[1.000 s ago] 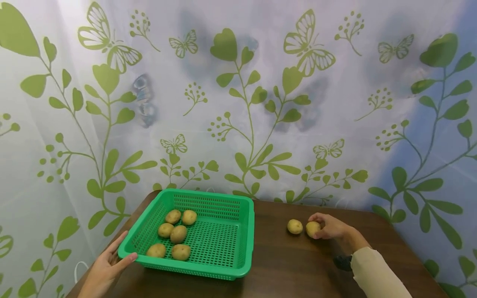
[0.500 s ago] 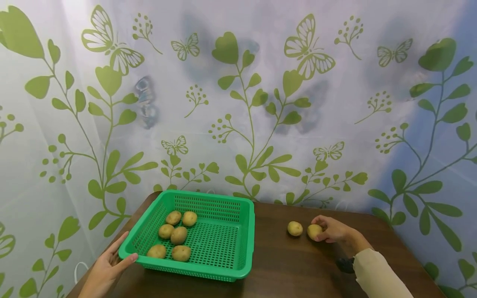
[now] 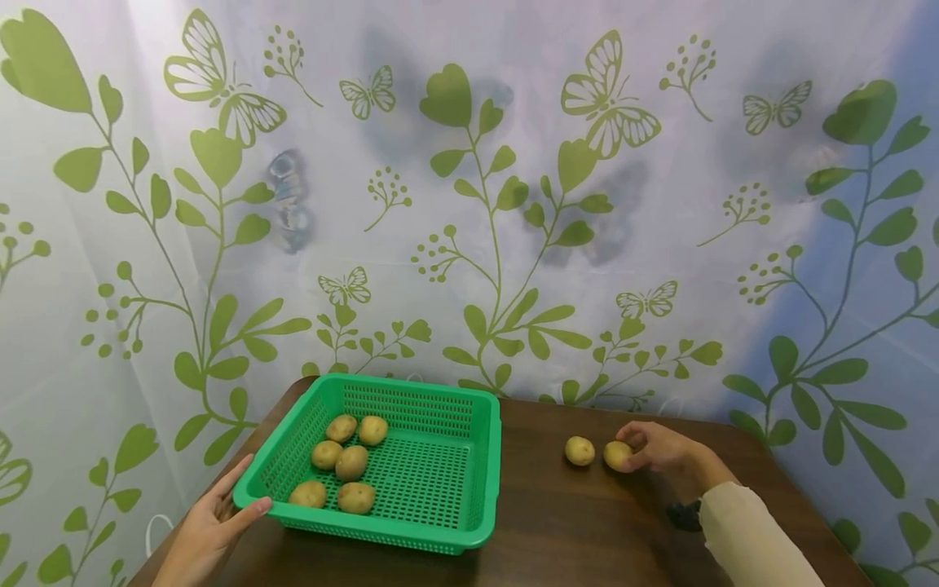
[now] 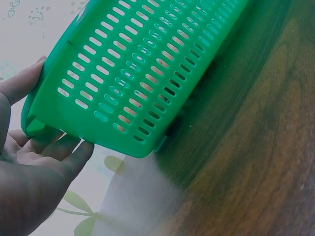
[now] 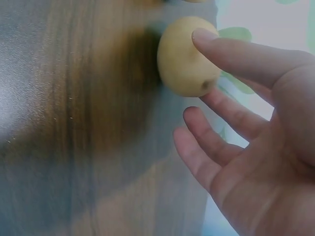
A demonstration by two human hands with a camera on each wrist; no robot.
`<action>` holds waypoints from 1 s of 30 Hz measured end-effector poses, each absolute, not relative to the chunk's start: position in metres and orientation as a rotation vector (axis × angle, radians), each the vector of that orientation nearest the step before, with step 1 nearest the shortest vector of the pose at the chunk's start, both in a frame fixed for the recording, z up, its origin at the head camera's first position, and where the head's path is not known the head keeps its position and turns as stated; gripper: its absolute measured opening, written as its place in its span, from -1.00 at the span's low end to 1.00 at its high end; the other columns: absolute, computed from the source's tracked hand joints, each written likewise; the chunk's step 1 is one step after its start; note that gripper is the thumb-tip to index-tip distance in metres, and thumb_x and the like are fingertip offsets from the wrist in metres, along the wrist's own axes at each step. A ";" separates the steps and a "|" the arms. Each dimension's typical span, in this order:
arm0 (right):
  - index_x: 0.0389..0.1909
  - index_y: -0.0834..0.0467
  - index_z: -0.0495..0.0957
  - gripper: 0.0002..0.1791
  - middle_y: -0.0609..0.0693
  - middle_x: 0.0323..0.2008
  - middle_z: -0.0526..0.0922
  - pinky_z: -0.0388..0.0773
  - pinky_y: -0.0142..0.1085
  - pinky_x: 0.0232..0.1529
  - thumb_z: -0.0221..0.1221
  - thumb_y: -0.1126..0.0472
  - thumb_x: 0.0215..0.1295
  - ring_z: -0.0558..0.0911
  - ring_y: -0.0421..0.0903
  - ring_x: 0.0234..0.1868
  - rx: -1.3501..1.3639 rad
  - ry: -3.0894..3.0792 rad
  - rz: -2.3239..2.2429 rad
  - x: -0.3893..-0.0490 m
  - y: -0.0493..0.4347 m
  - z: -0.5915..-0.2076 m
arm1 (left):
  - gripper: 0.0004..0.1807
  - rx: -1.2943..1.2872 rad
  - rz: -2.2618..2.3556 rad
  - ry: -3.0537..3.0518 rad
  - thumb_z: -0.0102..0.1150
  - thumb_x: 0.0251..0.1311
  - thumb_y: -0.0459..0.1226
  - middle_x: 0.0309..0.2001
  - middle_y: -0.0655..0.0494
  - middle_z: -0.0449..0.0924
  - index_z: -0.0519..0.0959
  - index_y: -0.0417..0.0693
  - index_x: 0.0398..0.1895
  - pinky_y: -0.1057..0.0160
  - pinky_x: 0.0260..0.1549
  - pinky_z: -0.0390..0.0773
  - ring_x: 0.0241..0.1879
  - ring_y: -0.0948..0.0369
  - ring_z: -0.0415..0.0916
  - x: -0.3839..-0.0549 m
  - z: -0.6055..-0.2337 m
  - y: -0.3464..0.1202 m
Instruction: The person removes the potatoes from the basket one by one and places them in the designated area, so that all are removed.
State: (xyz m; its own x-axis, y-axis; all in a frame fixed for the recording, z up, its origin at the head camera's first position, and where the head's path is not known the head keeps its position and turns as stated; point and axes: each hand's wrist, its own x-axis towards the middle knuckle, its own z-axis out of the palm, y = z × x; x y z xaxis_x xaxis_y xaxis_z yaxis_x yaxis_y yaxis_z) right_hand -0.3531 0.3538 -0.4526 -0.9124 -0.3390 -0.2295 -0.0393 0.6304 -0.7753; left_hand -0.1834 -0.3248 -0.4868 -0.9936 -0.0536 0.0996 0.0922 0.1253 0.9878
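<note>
At lower left, one left hand (image 3: 208,526) grips the corner of one green basket (image 3: 490,456) holding six potatoes (image 3: 351,463). At lower right, a seventh potato (image 3: 579,451) lies on the brown table (image 3: 546,522); just beside it, the right hand (image 3: 663,452) pinches an eighth potato (image 3: 616,457).

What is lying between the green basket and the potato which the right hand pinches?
In the head view, one other potato lies there on the brown table.

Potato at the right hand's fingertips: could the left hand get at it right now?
Probably not; the left hand grips the green basket, which stands between it and that potato.
</note>
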 end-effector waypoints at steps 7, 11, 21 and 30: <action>0.21 0.38 0.40 -0.41 0.34 0.13 0.45 0.51 0.18 0.00 0.42 0.42 0.20 0.50 0.20 0.06 -0.251 2.487 -1.171 -0.350 0.349 -0.439 | -0.09 -0.041 -2.014 -2.272 0.17 0.52 -0.33 0.54 -0.43 -0.11 -0.20 -0.25 0.68 0.50 -0.03 0.55 0.08 0.73 0.33 -0.182 -0.487 -0.325; 0.31 0.34 0.31 -0.38 0.37 0.25 0.26 0.35 0.32 0.20 0.35 0.43 0.29 0.37 0.30 0.22 -0.129 2.405 -1.257 -0.347 0.340 -0.428 | -0.09 -0.046 -2.018 -2.270 0.16 0.53 -0.33 0.54 -0.44 -0.11 -0.21 -0.25 0.68 0.49 -0.04 0.56 0.07 0.72 0.35 -0.182 -0.485 -0.325; 0.18 0.25 0.51 -0.50 0.26 0.12 0.51 0.60 0.09 -0.01 0.43 0.24 0.29 0.50 0.30 0.14 -0.551 2.650 -0.877 -0.364 0.312 -0.398 | -0.08 -0.029 -1.999 -2.284 0.17 0.53 -0.31 0.52 -0.44 -0.06 -0.21 -0.24 0.68 0.48 -0.05 0.57 0.07 0.69 0.38 -0.183 -0.485 -0.325; 0.25 0.28 0.51 -0.42 0.22 0.12 0.53 0.53 0.17 0.10 0.45 0.20 0.28 0.45 0.36 0.21 -0.670 2.646 -0.805 -0.370 0.292 -0.383 | -0.09 -0.065 -2.035 -2.247 0.16 0.52 -0.35 0.52 -0.45 -0.10 -0.22 -0.27 0.67 0.48 -0.02 0.56 0.09 0.68 0.38 -0.183 -0.484 -0.324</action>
